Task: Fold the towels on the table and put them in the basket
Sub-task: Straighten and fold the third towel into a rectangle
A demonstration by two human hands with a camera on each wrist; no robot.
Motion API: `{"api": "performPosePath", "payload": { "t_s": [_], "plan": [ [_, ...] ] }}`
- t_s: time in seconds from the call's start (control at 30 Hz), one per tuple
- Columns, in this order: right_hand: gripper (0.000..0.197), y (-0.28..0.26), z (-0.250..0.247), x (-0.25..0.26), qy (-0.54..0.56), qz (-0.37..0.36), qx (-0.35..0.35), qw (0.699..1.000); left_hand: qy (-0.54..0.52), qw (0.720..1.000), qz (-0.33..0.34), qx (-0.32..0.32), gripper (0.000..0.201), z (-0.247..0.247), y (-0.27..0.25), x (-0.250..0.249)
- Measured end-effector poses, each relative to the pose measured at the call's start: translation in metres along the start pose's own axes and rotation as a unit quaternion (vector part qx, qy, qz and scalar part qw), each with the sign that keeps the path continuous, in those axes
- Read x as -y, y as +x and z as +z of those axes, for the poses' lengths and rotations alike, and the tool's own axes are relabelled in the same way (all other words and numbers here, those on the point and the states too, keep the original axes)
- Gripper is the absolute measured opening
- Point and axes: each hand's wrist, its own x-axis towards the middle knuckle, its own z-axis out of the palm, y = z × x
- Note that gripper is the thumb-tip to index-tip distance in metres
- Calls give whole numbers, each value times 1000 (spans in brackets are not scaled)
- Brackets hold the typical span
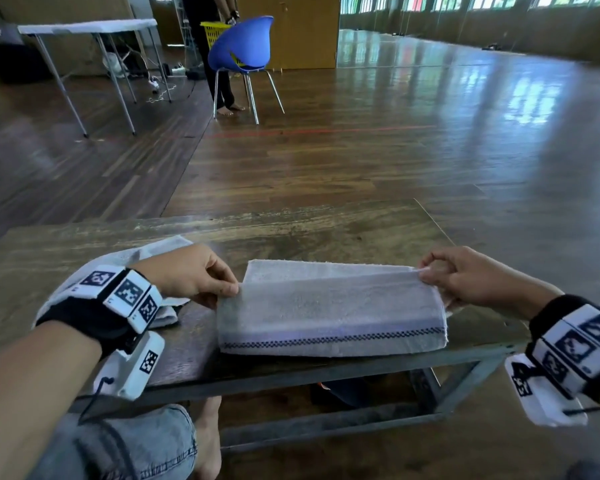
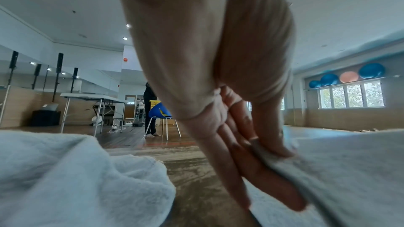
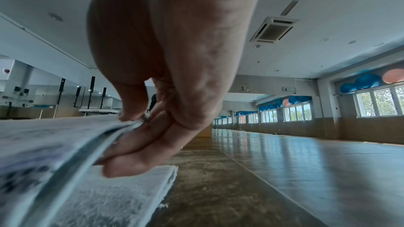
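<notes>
Head view, grey towel (image 1: pixel 329 317) on table (image 1: pixel 291 230), left hand (image 1: pixel 191 275) and right hand (image 1: pixel 465 275) pinching its raised ends

Black wristbands (image 1: pixel 94 315) with white coded tags; white camera box (image 1: pixel 132 367), cabled, at 6 o'clock; apparently faded jeans (image 1: pixel 125 445).

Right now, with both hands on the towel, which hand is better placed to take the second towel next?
Left, likely. The left hand pinches the folded towel at its left end, right beside the crumpled second towel. The right hand has its grip at the far end, across the table.
</notes>
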Motion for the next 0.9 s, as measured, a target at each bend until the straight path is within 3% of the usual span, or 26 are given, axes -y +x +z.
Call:
{"api": "performPosePath", "payload": {
  "t_s": [0.1, 0.27, 0.4, 0.63, 0.9],
  "plan": [
    [18, 22, 11, -7, -47, -1, -66, 997, 65, 996, 21, -50, 1, -1, 24, -5],
    [23, 52, 23, -22, -178, 20, -164, 970, 152, 975, 48, -152, 10, 4, 61, -12],
    [24, 65, 27, -30, -203, 33, -195, 959, 190, 961, 49, -195, 8, 10, 81, -18],
    [15, 72, 29, -44, -190, 15, -164, 968, 233, 958, -15, -165, 9, 18, 93, -21],
    [15, 66, 27, -41, -162, -10, -173, 971, 235, 957, -22, -165, 7, 18, 87, -26]
  ]
}}
